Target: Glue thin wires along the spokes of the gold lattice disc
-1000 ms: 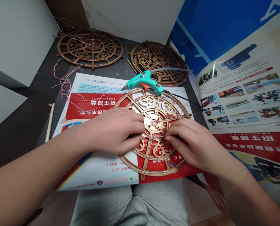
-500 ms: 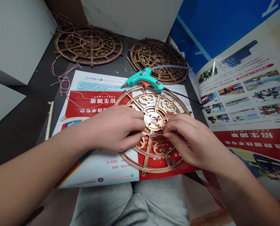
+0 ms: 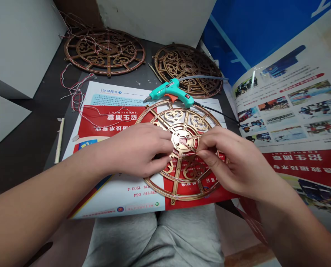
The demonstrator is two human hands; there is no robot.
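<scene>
A round gold openwork frame (image 3: 182, 118) lies flat on a red and white brochure (image 3: 109, 122) over my lap. My left hand (image 3: 139, 148) rests on the frame's left side, fingers curled and pressing near the round hub (image 3: 182, 139). My right hand (image 3: 229, 159) sits on the frame's right side, thumb and forefinger pinched on a thin wire (image 3: 194, 137) that runs from the hub. A teal glue gun (image 3: 171, 93) lies just beyond the frame's far rim.
Two darker openwork frames lie at the back: one at the left (image 3: 104, 52) with loose wires, one at the right (image 3: 187, 68). A bundle of red and white wires (image 3: 76, 92) and a pale stick (image 3: 59, 139) lie left. An open printed poster (image 3: 290, 111) rises at right.
My right hand has lifted slightly and moved up toward the hub, pulling the thin wire. The frame has turned a little. My left hand has stayed pressed on the frame.
</scene>
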